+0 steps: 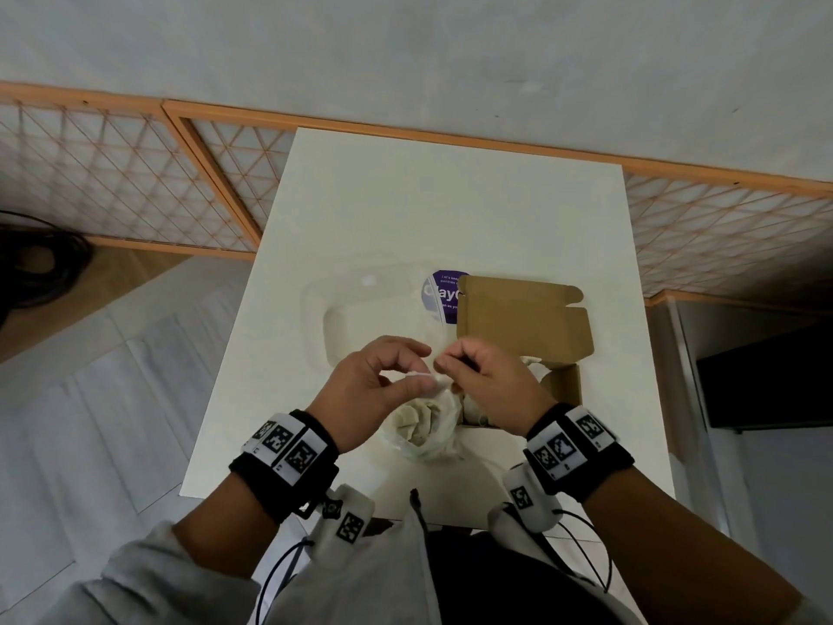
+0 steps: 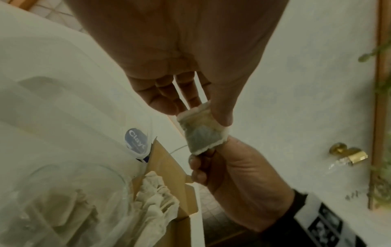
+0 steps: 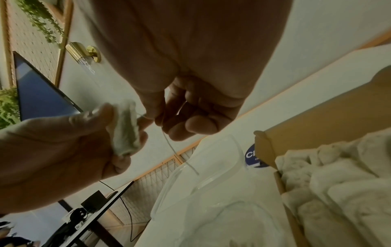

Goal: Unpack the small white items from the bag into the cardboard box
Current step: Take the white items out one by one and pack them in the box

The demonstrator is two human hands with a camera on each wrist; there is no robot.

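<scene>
Both hands raised, fingertips pinched

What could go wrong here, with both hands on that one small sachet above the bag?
1. The left hand only pinches the small white sachet by its edges while the right hand tugs its thin string; it could slip or the string tear free.
2. The sachet hangs over the clear bag, not the cardboard box, so a drop lands back in the bag.
3. The loose string may snag on the sachets already in the box.

A round purple sticker on the clear plastic bag reads "Clay", half hidden behind the cardboard box.
</scene>
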